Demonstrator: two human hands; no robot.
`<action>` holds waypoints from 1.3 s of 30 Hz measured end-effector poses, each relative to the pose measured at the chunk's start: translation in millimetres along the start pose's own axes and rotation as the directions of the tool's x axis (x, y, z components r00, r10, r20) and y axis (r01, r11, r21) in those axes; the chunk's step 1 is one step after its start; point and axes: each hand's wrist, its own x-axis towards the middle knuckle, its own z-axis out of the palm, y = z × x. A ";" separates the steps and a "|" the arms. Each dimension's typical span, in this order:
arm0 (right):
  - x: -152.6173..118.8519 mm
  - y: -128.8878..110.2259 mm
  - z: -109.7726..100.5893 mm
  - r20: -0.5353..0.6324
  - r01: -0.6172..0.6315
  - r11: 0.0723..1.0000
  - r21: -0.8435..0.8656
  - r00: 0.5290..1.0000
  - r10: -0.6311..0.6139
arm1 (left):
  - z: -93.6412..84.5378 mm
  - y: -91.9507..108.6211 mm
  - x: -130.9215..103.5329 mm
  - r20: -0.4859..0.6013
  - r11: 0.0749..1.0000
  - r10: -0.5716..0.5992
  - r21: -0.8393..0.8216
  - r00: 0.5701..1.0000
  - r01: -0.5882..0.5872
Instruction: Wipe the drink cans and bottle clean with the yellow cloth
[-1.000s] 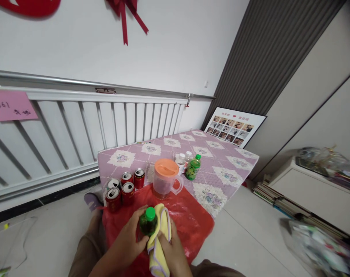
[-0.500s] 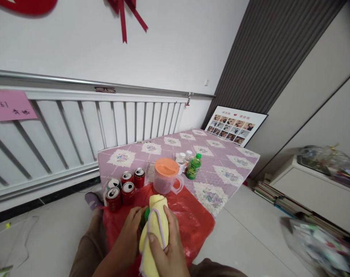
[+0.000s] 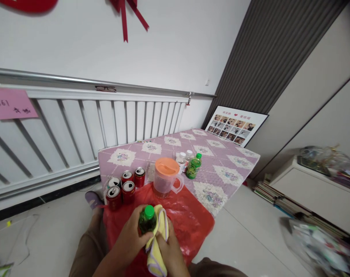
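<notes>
Bottle (image 3: 147, 226), green-capped, is gripped in my left hand (image 3: 130, 235), roughly upright over the red plastic sheet (image 3: 199, 225). My right hand (image 3: 172, 248) grips a folded yellow cloth (image 3: 162, 227) with purple edging, which touches the bottle's side. Cap on, contact made; I cannot tell how much of the surface the cloth has covered, so I judge the work on this bottle unfinished.

Beyond my hands, the lidded plastic pitcher (image 3: 162, 184) holds a little liquid. To its left are five opened drink cans (image 3: 128, 192); to its right, a green-labelled bottle (image 3: 194, 169) and two white-capped bottles (image 3: 181, 162), all closed and upright on the floral tablecloth (image 3: 229, 175). Neither hand touches these; whether they have been handled cannot be determined.
</notes>
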 end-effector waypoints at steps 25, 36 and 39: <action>3.1 -33.1 12.4 -0.128 0.135 0.981 -0.140 0.980 -0.153 | -14.4 7.4 2.3 0.099 0.993 0.099 -0.073 0.990 -0.092; -15.2 -37.5 9.3 -0.139 -0.033 0.995 0.089 0.989 0.046 | 2.4 -1.0 0.9 -0.074 0.996 0.088 0.038 0.993 -0.085; -19.6 -49.3 15.8 -0.145 0.104 0.995 -0.006 0.984 -0.104 | 5.2 -3.4 -3.1 -0.069 0.989 0.148 0.042 0.987 -0.145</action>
